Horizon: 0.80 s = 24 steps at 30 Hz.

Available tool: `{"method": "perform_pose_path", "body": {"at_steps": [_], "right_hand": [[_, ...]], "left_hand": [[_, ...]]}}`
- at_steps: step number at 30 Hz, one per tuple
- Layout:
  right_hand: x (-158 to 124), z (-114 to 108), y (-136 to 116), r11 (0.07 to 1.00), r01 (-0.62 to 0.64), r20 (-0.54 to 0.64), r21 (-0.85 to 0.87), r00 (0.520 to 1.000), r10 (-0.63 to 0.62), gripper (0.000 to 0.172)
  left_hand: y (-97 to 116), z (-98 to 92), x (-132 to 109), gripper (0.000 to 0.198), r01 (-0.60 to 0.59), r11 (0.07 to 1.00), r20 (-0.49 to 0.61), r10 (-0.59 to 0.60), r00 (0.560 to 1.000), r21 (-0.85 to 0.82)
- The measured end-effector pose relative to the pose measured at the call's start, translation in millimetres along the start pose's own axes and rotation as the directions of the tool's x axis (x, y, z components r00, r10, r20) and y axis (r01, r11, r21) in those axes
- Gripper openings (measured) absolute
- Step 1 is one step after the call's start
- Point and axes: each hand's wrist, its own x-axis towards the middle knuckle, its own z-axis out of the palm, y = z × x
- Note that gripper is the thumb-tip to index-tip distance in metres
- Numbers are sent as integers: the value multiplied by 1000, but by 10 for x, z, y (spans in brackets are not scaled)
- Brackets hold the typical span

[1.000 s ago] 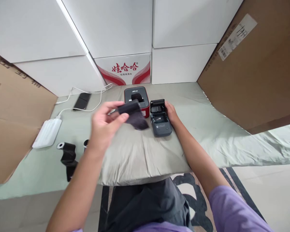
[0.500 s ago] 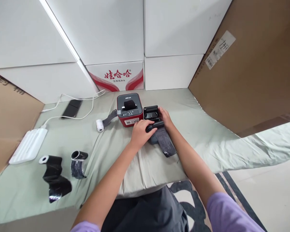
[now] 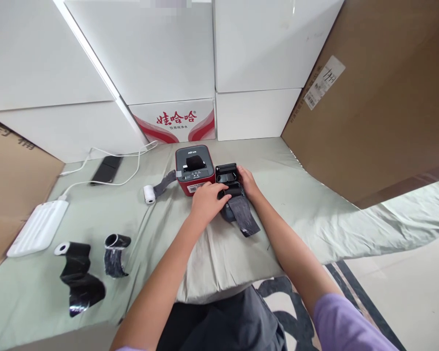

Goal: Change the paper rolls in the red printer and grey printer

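Left hand dropped from mid-air, now curled on dark paper roll sitting in opened small dark-grey plastic printer, strip trailing forward; right hand grips printer's right side.

Purple short sleeve on the right arm, well back from the right hand. A sliver of the same purple sits far behind the left hand. Forearms bare. Dark grey trousers show below both hands.

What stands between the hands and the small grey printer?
Nothing visible. The left hand rests on the dark paper roll in the open grey printer; the right hand touches its right side.
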Motion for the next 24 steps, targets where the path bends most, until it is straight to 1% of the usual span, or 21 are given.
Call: {"method": "perform_pose_path", "body": {"at_steps": [2,3,5,6,7,9,11,13,16,20,22,24], "right_hand": [[1,-2,-3,1000,18,-1,-20,1000,-18,51],[0,-3,-6,999,26,-3,-32,1000,-26,51],[-6,-4,-17,997,45,-9,-57,999,-45,51],[-10,-4,-24,996,53,-11,-68,998,-54,50],[-15,-4,-29,995,61,-11,-76,998,-62,49],[-22,-5,-34,994,65,-4,-85,998,-66,49],[-20,-9,-27,995,56,6,-80,998,-56,49],[-10,-16,-11,996,50,9,-74,999,-49,49],[4,-24,12,995,65,15,-73,998,-64,48],[0,-15,0,992,86,17,-89,996,-85,47],[-8,-4,-18,992,85,7,-98,996,-84,47],[-15,3,-31,990,82,-5,-112,996,-84,46]], "left_hand": [[13,0,32,22,-11,998,15,10,1000,58],[14,8,45,19,-27,997,25,25,999,77],[6,38,58,13,-57,995,43,54,998,77],[-3,58,53,15,-66,996,45,64,997,55],[-13,82,40,18,-76,997,39,74,996,28],[-34,131,-12,23,-105,994,-8,105,994,-17],[-46,176,-86,28,-174,984,-56,172,983,-35],[-47,215,-159,33,-251,968,-70,248,966,-30],[-37,265,-225,40,-354,935,-52,353,934,-7],[-43,313,-239,43,-503,864,-41,502,864,-8],[-53,326,-238,43,-543,840,-43,542,839,-2],[-61,337,-237,42,-560,828,-53,560,827,15]]}}
